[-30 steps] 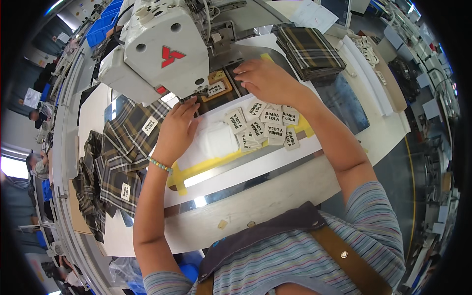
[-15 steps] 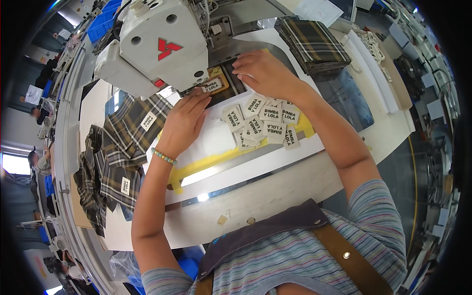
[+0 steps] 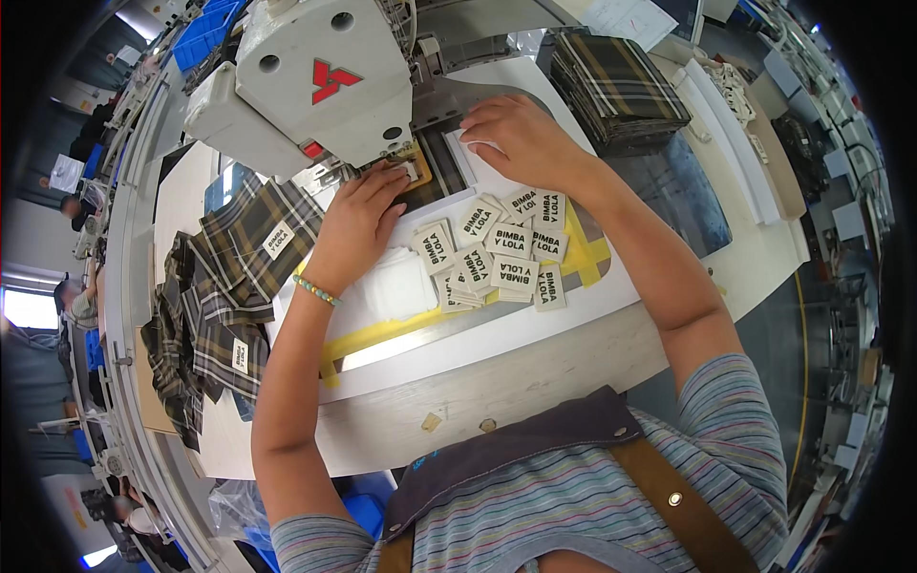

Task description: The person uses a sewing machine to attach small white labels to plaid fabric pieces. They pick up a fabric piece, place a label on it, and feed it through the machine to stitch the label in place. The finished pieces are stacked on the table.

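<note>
My left hand (image 3: 363,218), palm down with its fingers stretched out, lies beside the yellow-edged clamp frame (image 3: 422,172) under the white sewing machine head (image 3: 320,81). Its fingertips reach a label, mostly hidden, in the frame. Dark plaid fabric (image 3: 444,172) shows right of the frame. My right hand (image 3: 525,143) rests on the white template board (image 3: 497,174), fingers bent and thumb apart. Nearer me on that board lies a loose pile of cream printed labels (image 3: 513,241), beside a folded white piece (image 3: 382,286).
Plaid pieces with labels on them (image 3: 234,258) are heaped at the left. A tall stack of folded plaid pieces (image 3: 616,91) stands at the far right. Beyond it is a long open box (image 3: 740,124). The pale table edge (image 3: 564,358) runs close to my apron.
The template board with its label pile has slid left and towards me relative to the machine. The label in the clamp frame is now more covered. Both hands stay in nearly the same places.
</note>
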Demonstrator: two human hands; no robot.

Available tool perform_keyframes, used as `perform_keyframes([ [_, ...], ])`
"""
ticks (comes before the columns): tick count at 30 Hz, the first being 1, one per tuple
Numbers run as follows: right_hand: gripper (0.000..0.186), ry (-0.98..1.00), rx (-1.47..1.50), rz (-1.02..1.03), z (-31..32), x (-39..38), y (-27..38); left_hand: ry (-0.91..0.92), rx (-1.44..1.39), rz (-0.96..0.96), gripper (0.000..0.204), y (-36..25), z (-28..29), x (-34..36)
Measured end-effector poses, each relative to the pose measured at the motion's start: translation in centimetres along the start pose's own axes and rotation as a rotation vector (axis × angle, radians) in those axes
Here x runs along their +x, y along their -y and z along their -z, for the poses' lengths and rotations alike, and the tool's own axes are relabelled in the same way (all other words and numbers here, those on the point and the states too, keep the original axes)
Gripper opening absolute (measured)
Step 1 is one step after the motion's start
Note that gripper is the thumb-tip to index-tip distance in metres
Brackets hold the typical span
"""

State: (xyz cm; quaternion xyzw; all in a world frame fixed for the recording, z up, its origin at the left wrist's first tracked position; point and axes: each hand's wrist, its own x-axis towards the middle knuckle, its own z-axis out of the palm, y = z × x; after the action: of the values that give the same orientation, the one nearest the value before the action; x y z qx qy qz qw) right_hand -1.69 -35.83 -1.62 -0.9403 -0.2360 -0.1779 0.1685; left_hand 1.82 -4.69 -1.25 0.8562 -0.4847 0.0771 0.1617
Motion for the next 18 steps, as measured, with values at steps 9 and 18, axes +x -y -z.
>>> perform_keyframes([
  [9, 0.022, -0.001, 0.023, 0.000, -0.2, 0.2, 0.1, 0.062, -0.036, 0.063, 0.036, 0.3, 0.6, -0.2],
  [18, 0.018, -0.153, 0.015, 0.057, -1.2, 0.2, -0.2, 0.020, -0.059, -0.012, 0.037, 1.2, 0.7, -0.5],
])
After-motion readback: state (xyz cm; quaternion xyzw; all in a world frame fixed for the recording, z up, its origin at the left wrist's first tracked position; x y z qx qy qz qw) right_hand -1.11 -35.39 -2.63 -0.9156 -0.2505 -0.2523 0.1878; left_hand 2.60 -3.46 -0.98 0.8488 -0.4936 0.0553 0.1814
